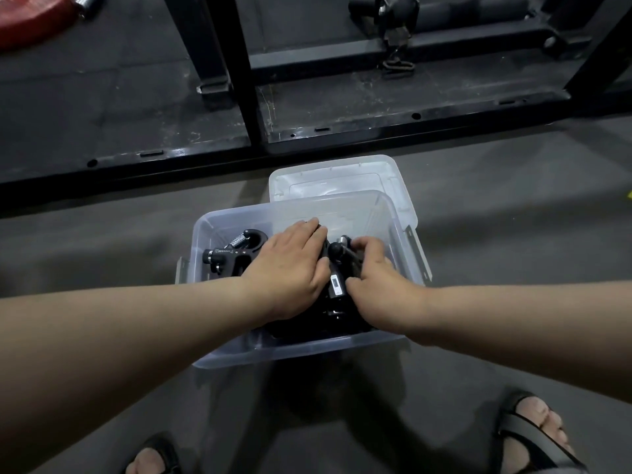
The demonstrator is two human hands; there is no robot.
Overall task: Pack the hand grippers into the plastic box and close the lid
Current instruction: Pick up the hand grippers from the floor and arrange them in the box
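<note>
Both hands work inside the clear rectangular plastic box [301, 350], which stands on the grey floor [102, 241]. The black hand gripper with white label [337, 283] lies between the hands near the box's middle, its long axis running from the near wall toward the far wall. The right hand [379, 289] curls its fingers round this gripper's right side. The left hand [287, 268] lies flat on top, fingers fairly straight, pressing down. A second black hand gripper with steel spring [236, 253] rests toward the far-left corner. The translucent plastic lid [342, 172] lies just beyond the far wall, off the box. Closing it appears to be still ahead and calls for a forward reach.
</note>
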